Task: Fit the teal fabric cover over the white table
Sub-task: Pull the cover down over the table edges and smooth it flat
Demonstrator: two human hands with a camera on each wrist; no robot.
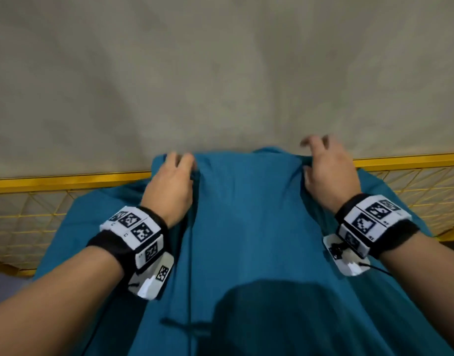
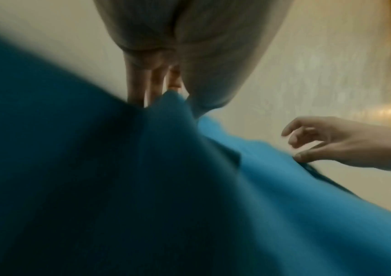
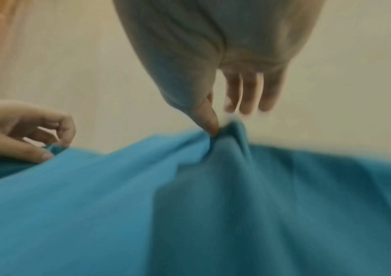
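The teal fabric cover [image 1: 246, 227] is held up in front of the person, its top edge bunched between the two hands while the rest hangs down toward the body. The left hand [image 1: 169, 186] is closed on the upper left part of that edge; the right hand [image 1: 328, 170] is pinching the upper right part between thumb and forefinger, with the other fingers lifted and spread. Behind the cover a yellow mesh barrier [image 1: 28, 209] is seen in front of a pale wall [image 1: 220, 73]. No white counter can be made out in any view, so its position relative to the cover cannot be told.

The step in hand is judged to be the spreading of the leading edge before it is drawn over the counter. It would be done best if the two grips were kept level and moved apart until the slack between them is taken up, so that a straight hem is presented. The light right-hand pinch might be deepened, since thin fabric is easily slipped from two fingertips.

In the head view only the backs of the hands are shown. In the right wrist view the thumb [image 3: 209, 119] is seen pressed into a fold, with three fingers free. In the left wrist view the fingers [image 2: 137, 84] are seen behind the bunched cloth, partly hidden and blurred.
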